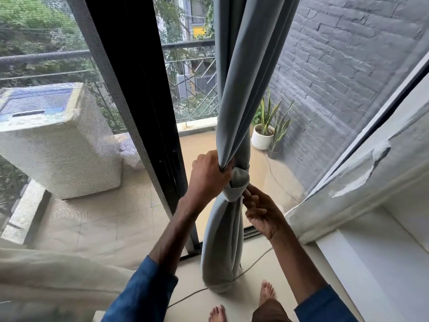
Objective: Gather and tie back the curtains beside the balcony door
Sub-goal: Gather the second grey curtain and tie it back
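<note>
Both hands work the grey curtain, long axis vertical. I see my left hand fisted round the gather, with the knot just below it. Beside the knot, my right hand pinches its wrap edge, so I judge it the nearer for cinching.

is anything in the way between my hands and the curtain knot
Nothing visible does. The left hand grips the gathered curtain just above the knot, and the right hand pinches the knot's band with its fingers. The black door frame stands left of the curtain, not between them.
</note>
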Action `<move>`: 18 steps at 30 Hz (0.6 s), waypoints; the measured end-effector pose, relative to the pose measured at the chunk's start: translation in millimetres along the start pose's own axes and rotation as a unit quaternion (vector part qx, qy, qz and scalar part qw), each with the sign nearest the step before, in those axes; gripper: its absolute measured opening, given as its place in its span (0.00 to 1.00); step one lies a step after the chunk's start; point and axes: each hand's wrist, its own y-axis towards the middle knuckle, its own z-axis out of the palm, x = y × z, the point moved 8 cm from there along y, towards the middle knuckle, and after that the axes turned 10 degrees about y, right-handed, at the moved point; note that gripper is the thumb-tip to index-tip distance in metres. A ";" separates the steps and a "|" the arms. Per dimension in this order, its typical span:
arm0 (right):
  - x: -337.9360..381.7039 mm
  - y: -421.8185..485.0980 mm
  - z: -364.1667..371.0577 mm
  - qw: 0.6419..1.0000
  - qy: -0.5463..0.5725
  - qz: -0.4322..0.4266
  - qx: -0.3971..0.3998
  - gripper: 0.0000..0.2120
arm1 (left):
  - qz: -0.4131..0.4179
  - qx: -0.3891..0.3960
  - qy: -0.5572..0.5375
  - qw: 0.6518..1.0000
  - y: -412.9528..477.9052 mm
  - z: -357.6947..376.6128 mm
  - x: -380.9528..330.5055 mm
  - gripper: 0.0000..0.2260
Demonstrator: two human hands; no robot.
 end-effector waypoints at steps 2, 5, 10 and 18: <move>3.2 -2.5 1.9 1.000 -0.030 -0.009 0.000 0.26 | 0.006 0.003 0.003 1.000 -0.5 1.8 -2.3 0.14; 4.2 -5.3 8.0 0.998 -0.056 -0.004 -0.007 0.22 | 0.012 0.009 0.006 1.000 -0.5 3.9 -4.6 0.12; 5.2 -1.0 5.3 0.987 -0.133 -0.019 -0.087 0.04 | 0.028 0.026 0.006 0.999 0.7 5.0 -2.2 0.11; 28.5 -7.5 -72.9 0.898 -0.363 -0.110 -0.222 0.09 | 0.037 0.044 0.072 0.996 -2.6 1.9 0.4 0.13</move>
